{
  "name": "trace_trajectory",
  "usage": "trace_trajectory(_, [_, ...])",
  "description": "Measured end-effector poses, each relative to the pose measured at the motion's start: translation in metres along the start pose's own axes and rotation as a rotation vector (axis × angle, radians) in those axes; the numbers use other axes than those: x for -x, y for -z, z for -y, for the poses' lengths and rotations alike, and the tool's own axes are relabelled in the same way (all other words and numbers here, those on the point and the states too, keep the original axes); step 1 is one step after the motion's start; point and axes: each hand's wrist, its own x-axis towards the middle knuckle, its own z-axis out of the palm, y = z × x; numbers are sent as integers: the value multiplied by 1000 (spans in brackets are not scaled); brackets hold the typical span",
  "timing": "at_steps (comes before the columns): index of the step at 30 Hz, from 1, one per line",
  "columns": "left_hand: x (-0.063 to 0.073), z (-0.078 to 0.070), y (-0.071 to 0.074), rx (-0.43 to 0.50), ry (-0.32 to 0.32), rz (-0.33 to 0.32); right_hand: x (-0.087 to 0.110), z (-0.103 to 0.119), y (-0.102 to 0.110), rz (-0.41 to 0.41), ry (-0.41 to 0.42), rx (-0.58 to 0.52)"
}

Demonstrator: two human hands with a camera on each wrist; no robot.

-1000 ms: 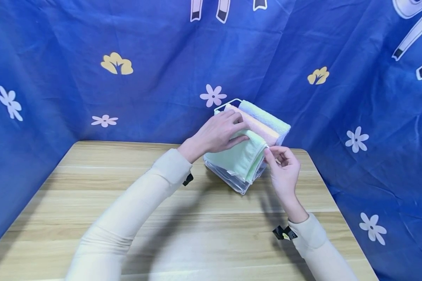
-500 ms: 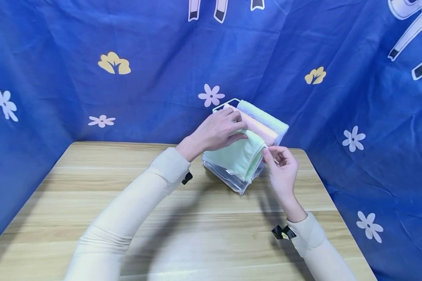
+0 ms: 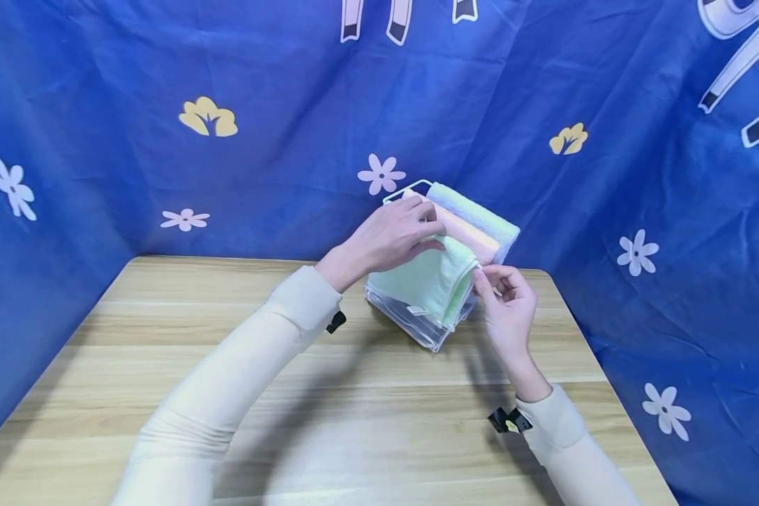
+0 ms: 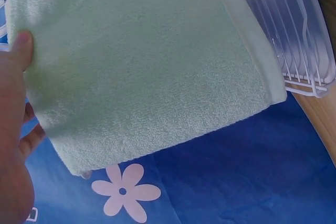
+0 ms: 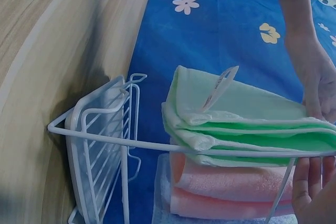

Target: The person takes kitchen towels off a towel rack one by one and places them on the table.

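A light green towel (image 3: 417, 284), folded and hanging over a bar of a white wire rack (image 5: 100, 140), is between my hands. My left hand (image 3: 395, 235) pinches its upper edge, thumb on the near face and fingers behind, as the left wrist view shows. At the right end of that edge, my right hand (image 3: 511, 302) pinches the towel's corner by the bar between thumb and index finger. A pink towel (image 3: 464, 228) and a light blue towel (image 3: 481, 211) hang behind the green one. A small white tag (image 5: 220, 87) sticks out from the green towel.
The rack's clear tray base (image 3: 411, 327) stands on the wooden table (image 3: 354, 422) near its back edge. A blue patterned cloth (image 3: 278, 176) rises behind the table and along its sides.
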Motion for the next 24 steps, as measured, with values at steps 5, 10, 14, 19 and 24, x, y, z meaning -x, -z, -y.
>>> trace_trajectory(5, [2, 1, 3, 4, 7, -23, 1, -1, -2, 9, 8, -26])
trace_trajectory(10, [2, 2, 4, -6, 7, -47, -1, -1, -2, 25, 11, -10])
trace_trajectory(14, [1, 2, 7, -13, -3, -61, -2, 0, -3, 22, 6, -12])
trace_trajectory(19, [2, 2, 10, -31, -10, -67, -2, -1, -3, 25, 6, -19])
trace_trajectory(24, [1, 3, 10, -45, -16, -82, -1, -1, 0, 17, 7, -13])
